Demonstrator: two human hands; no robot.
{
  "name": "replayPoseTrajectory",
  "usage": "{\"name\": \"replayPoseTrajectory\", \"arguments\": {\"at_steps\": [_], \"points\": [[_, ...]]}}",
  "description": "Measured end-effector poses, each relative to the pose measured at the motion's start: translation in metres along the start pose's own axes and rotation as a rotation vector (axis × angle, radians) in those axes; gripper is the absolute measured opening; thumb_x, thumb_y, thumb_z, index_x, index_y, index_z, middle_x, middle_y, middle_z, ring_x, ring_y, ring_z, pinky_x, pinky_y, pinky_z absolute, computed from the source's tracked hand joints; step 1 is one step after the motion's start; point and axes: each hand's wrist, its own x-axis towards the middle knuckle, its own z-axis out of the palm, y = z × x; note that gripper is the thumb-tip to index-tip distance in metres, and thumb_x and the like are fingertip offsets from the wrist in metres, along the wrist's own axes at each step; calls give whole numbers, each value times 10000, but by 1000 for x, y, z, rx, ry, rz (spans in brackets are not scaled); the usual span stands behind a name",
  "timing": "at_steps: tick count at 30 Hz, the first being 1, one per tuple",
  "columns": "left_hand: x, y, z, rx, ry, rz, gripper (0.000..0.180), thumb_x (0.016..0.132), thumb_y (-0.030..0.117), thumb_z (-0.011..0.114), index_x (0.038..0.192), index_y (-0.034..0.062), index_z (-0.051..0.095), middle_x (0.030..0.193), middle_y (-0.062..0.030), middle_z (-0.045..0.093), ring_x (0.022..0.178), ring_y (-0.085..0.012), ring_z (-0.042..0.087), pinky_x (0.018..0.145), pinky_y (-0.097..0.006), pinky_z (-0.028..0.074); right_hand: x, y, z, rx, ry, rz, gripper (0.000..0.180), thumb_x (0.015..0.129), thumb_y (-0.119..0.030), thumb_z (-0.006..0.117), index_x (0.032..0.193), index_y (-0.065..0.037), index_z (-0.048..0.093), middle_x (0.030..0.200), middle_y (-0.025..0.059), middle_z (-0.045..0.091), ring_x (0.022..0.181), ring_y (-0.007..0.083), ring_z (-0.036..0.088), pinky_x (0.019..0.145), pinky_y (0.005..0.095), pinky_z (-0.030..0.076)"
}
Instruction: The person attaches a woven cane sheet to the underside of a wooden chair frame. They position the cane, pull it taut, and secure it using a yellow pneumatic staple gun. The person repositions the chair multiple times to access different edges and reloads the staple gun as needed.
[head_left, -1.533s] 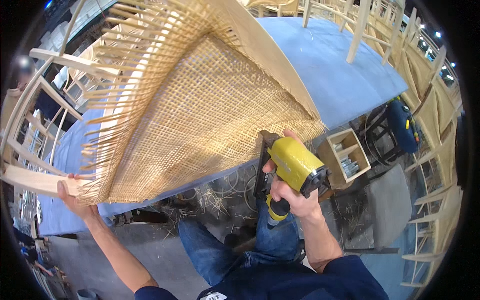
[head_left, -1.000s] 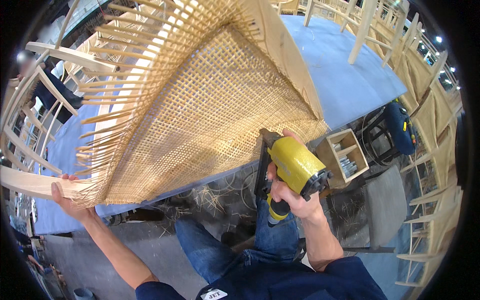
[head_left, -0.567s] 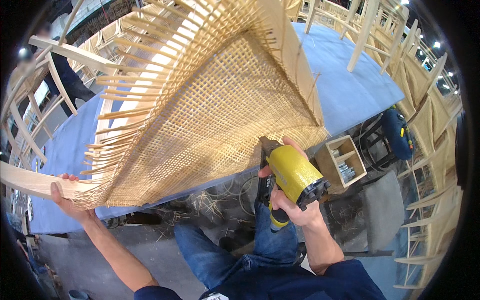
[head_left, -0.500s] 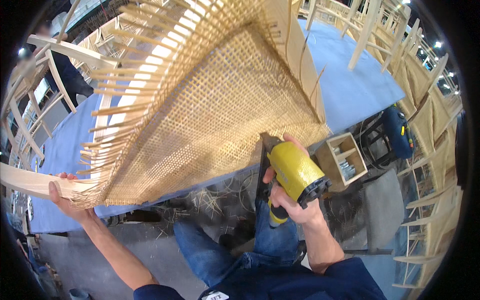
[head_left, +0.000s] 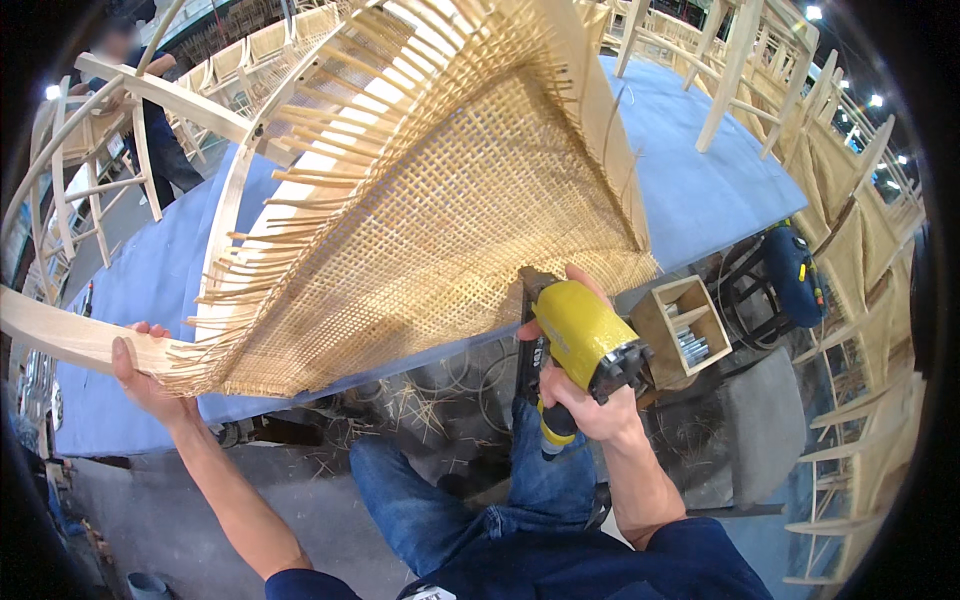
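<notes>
A wooden chair frame with a woven cane panel (head_left: 430, 225) lies tilted over the blue-covered table, loose strand ends fanning out along its left edge. My left hand (head_left: 150, 380) is closed round the pale wooden leg (head_left: 85, 335) at the frame's near left corner. In my right hand (head_left: 590, 405) is a yellow and black staple gun (head_left: 585, 335), gripped by its handle. Its nose rests at or just over the panel's near edge, right of the middle; whether it touches is hard to tell.
Right of the staple gun stands a wooden box (head_left: 683, 330) holding strips of staples. A dark blue stool (head_left: 795, 275) is beyond it. More chair frames (head_left: 735, 75) stand on the blue table (head_left: 700, 185). Cane scraps (head_left: 415, 410) litter the floor. Another person (head_left: 165, 140) stands at far left.
The frame has turned slightly, its left corner rising, and my left hand has moved up with it. My right hand and the staple gun have barely shifted.
</notes>
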Motion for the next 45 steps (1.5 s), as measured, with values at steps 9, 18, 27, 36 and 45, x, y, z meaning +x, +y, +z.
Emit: {"name": "replayPoseTrajectory", "arguments": {"at_steps": [9,18,27,36,45], "points": [[3,-4,-4,-37,-47,-7,405,940,349,630,1089,-19,547,957,-118,609,845,-182,618,764,-331,544,-1,3,3,-25,-2,17,926,747,137,553,1573,-90,202,1022,124,644,655,117,602,568,256,514],[3,-4,-6,-37,-50,21,425,937,359,637,1084,-32,557,982,-123,607,867,-200,620,768,-343,541,-2,2,9,-46,-17,21,955,724,101,576,1575,-96,190,1067,171,648,598,118,601,550,253,516],[-1,-2,4,-21,-30,29,398,934,338,640,1046,-37,570,952,-133,629,844,-214,643,762,-352,550,-2,0,16,-44,-13,7,902,751,133,551,1563,-87,226,1032,138,649,628,125,594,541,267,507],[4,-9,2,-57,-36,67,413,920,327,679,1052,-49,573,933,-153,646,789,-210,682,703,-327,589,-1,3,18,-17,-41,-4,921,759,138,551,1577,-87,191,1116,165,665,612,129,611,551,269,520],[-12,-6,10,-36,17,47,414,920,352,655,1023,-42,576,932,-135,632,794,-200,637,730,-327,545,-2,10,11,-111,-64,49,941,741,77,570,1575,-101,172,995,158,610,577,129,579,537,257,503]]}}
